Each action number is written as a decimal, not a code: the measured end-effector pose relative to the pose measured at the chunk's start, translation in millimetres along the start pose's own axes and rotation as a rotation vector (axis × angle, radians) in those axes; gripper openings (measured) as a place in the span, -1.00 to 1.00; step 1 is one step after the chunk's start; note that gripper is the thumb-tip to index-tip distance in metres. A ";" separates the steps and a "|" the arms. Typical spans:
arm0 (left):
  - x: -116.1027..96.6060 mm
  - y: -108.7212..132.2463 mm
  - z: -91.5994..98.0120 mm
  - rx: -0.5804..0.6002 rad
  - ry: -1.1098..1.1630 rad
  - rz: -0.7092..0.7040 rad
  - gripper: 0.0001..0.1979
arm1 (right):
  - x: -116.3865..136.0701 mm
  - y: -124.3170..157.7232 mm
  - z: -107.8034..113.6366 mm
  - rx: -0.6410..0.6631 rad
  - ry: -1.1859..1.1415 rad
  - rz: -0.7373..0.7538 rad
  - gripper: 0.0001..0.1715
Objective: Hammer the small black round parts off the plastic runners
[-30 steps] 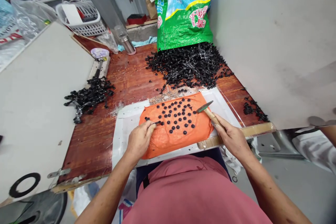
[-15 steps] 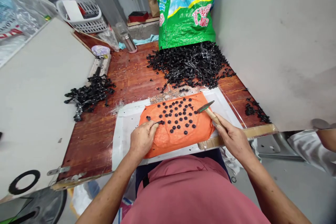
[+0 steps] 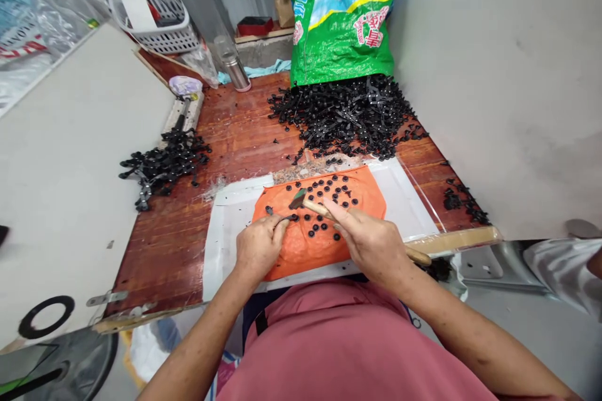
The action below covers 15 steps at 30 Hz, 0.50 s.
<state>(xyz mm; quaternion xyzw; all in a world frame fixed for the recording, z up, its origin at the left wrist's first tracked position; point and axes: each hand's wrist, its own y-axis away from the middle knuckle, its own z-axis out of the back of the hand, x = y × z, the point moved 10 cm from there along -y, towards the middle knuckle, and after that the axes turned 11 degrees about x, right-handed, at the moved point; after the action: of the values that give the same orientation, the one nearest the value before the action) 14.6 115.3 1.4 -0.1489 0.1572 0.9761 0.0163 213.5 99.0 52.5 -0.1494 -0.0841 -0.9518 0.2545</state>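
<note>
An orange cloth pad [image 3: 362, 200] lies on a white sheet [image 3: 414, 200] in front of me, dotted with several small black round parts [image 3: 336, 190]. My left hand [image 3: 258, 244] rests on the pad's left edge, fingers pinched on a small black piece [image 3: 285, 218]. My right hand [image 3: 369, 241] grips a wooden-handled hammer [image 3: 314, 207]. The hammer's head [image 3: 298, 199] is over the pad, just above the pinched piece.
A big heap of black plastic parts [image 3: 348, 116] spills from a green and blue sack [image 3: 343, 12] at the back. A smaller black pile [image 3: 162, 163] lies left. Grey boards [image 3: 493, 75] flank the red wooden table [image 3: 235, 138]. A white basket [image 3: 153, 19] and metal flask [image 3: 232, 69] stand behind.
My right hand has swung the hammer leftwards from the pad's right edge to the piece at my left fingers. The left hand has stayed put.
</note>
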 end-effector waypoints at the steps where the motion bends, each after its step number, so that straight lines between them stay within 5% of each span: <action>1: 0.8 -0.2 -0.8 0.004 0.000 0.006 -0.65 | 1.2 -1.3 -4.0 0.025 0.049 -0.006 -0.30; 12: 5.2 -0.8 -5.9 0.000 0.047 0.002 -0.66 | 6.0 -6.3 -22.7 0.141 0.143 -0.020 -0.28; 15: 10.6 -0.3 -3.4 -0.029 0.220 -0.011 -0.68 | 3.6 -8.1 -4.6 0.039 -0.024 -0.002 -0.38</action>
<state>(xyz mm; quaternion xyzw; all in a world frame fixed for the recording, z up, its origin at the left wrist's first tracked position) 5.5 114.4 -4.9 -0.2564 0.1429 0.9559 0.0020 205.2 103.2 48.6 -0.1556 -0.1057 -0.9484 0.2551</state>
